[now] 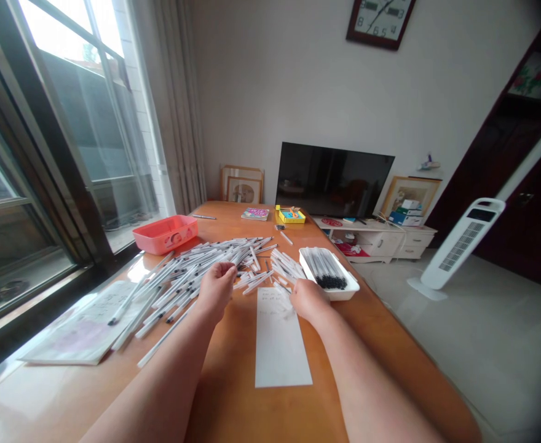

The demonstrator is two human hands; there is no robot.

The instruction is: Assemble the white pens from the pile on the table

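My left hand [216, 288] is closed, thumb and fingers pinched together, at the right side of a loose heap of white pens [182, 277] with dark tips. What it holds, if anything, is hidden. My right hand [308, 298] is also closed, beside a smaller pile of short translucent pen caps [286, 264]; its grip is hidden too. Between my hands lies a white paper strip [282, 351] with faint handwriting at its far end. Just beyond my right hand, a white tray [351, 286] holds a row of clear pens with black ends.
A pink plastic basket [164, 237] stands at the left edge of the wooden table [233, 394]. Under some pens lies a paper booklet [81, 326]. Farther back are a yellow box [291, 215] and a colourful book [254, 213]. A white tower fan [459, 246] stands on the right.
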